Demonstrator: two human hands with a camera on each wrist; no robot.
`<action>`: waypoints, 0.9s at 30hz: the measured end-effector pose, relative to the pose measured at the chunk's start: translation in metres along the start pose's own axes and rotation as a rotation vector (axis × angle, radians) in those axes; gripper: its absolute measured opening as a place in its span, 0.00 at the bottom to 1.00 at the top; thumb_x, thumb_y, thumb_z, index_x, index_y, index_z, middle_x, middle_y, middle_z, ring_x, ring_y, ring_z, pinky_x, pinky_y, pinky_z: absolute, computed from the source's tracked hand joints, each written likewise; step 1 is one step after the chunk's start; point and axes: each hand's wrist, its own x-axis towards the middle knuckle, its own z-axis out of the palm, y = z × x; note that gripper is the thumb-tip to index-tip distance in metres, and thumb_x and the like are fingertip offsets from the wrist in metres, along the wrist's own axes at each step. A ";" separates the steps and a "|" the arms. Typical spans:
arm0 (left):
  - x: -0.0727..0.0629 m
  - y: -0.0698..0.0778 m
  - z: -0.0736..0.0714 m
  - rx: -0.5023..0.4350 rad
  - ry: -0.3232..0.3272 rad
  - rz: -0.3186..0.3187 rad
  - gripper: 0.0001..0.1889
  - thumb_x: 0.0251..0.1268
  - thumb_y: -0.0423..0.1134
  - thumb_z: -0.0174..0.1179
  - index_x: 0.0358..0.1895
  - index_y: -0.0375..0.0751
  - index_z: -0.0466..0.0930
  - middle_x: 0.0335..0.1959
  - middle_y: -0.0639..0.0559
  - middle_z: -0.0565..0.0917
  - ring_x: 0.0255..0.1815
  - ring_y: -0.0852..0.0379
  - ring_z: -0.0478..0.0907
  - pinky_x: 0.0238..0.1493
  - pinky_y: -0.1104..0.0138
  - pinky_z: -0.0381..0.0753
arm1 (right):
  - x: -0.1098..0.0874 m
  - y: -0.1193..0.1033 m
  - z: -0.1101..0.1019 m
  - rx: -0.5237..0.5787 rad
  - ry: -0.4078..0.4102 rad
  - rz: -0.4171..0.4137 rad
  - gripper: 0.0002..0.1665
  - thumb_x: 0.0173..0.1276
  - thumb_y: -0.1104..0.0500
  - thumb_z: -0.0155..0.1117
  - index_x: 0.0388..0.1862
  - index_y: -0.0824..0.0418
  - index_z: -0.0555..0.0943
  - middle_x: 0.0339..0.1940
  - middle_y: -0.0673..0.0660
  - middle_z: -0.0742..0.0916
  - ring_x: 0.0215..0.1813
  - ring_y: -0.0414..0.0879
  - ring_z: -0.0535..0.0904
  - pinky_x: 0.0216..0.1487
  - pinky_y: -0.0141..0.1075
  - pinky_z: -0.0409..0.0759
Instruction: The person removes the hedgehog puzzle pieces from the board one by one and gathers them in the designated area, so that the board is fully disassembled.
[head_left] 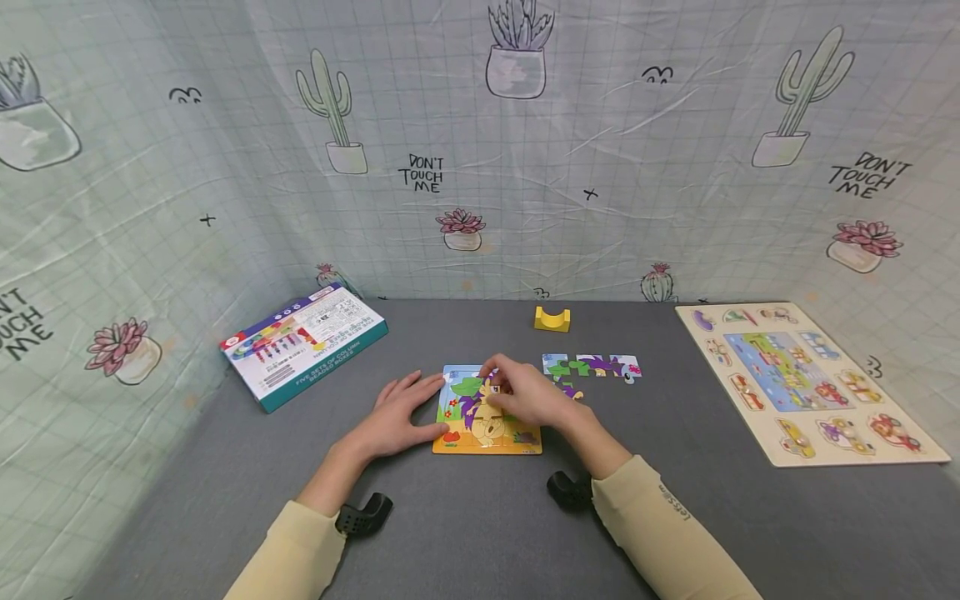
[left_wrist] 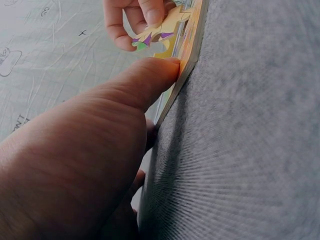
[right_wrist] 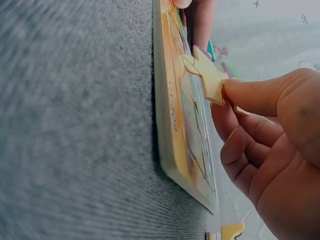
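Beige sleeve (head_left: 667,537) nearest, the right hand (head_left: 528,393) pinched a jigsaw piece (right_wrist: 211,79) jutting left over the puzzle board (head_left: 487,447); left hand (head_left: 393,423), spread, touched its left edge.

I can see the weave of the matt tablecloth (head_left: 465,525), rough up close, and creases with a soft sheen across the fabric backdrop (head_left: 555,225). The puzzle tray (head_left: 465,450) looks like wood or thick card (hard to say which) under a smooth, glossy print; the puzzle piece (right_wrist: 212,82) is smooth too. The carton (head_left: 307,342) is shiny cardboard, the wrist mounts (head_left: 364,515) matt plastic.
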 end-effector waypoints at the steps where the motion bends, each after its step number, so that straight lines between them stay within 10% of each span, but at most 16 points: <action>1: 0.000 0.000 0.000 0.000 0.000 0.000 0.41 0.67 0.57 0.64 0.78 0.43 0.62 0.77 0.46 0.64 0.80 0.38 0.47 0.74 0.39 0.37 | 0.000 0.000 0.000 0.006 0.002 -0.005 0.17 0.74 0.62 0.64 0.59 0.61 0.75 0.42 0.52 0.84 0.40 0.43 0.78 0.45 0.39 0.79; 27: -0.002 0.001 -0.001 0.005 0.015 0.023 0.41 0.66 0.55 0.65 0.78 0.40 0.63 0.77 0.44 0.64 0.80 0.37 0.48 0.73 0.38 0.39 | -0.017 0.017 -0.040 0.126 0.077 -0.011 0.17 0.74 0.65 0.63 0.59 0.65 0.75 0.40 0.53 0.86 0.38 0.50 0.80 0.38 0.41 0.78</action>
